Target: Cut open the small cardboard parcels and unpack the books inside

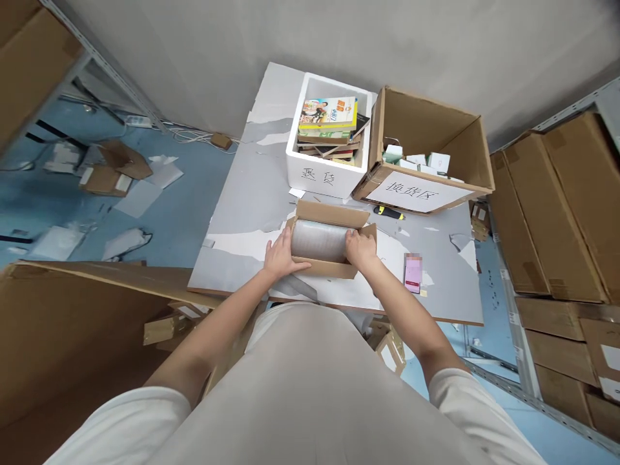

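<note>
A grey bench (232,200), its covering torn to white in patches, stands against a plain wall (194,58) above a blue floor (194,181). Three containers sit on it. Toward the far edge, one white foam box (320,175) holds a stack of books (329,113); beside it, at the far right corner, one large carton (440,119) holds several small boxes (438,161) (too overlapped to count). Midway along the near edge, one small open carton (320,268) contains one grey cylinder (320,240). The left hand (282,255) lies thumb-spread against the carton's left end; the right hand (360,248) curls at the cylinder's right end, its grip unclear. One phone (413,272) lies toward the near right corner.
</note>
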The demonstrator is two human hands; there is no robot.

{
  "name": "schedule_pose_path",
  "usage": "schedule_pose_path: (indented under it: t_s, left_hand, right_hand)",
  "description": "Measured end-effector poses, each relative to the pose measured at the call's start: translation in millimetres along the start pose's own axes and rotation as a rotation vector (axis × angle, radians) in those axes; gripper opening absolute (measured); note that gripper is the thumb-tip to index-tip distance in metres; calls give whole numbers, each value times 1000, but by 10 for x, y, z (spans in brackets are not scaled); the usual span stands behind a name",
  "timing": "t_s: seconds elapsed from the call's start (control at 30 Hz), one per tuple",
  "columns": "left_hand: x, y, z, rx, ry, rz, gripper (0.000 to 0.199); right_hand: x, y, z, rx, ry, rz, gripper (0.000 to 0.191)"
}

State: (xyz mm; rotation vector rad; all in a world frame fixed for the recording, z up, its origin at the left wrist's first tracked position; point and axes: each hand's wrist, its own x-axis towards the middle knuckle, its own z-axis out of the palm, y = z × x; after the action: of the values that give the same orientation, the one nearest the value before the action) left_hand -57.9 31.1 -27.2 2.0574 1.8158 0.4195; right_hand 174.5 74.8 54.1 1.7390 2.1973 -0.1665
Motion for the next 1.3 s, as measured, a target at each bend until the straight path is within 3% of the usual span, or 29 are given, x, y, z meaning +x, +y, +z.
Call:
schedule_pose_path:
  t_s: [0.17,0.37,0.6,0.77,0.93,1.0,1.07,1.2,1.3]
  left_hand:
    - [-3,-16,46,-37,25,-9,126]
    - [17,-38,103,-104,38,-32,125]
    - [21,-44,144,-146,34,-53,122]
    - [143,55,168,-165,26,-100,120]
    - [283,242,118,-191,-76,-215,126]
    - [262,309,-7,-215,-99,-252,135]
    - [199,395,-226,-246,-17,-212,142]
    - [98,779,-855,-209,235,118,129]
    - [134,1188,-1263,-75,178,349,97]
  right_hand:
    - [237,-163,19,-2,61,-111,55]
    - [358,-81,255,-35,108,-89,34]
    - [409,31,329,-39,-104,-40,36]
    - [387,97,180,4,-124,-1,36]
    - [92,246,-194,-11,-67,-38,28]
    - [-85,327,-403,-26,-40,-65,26]
    - [-272,398,-638,-49,10,-90,26]
    - [-628,436,-1140,-130,166,-124,26]
    - [-880,385,-1484,-149,337,-144,21]
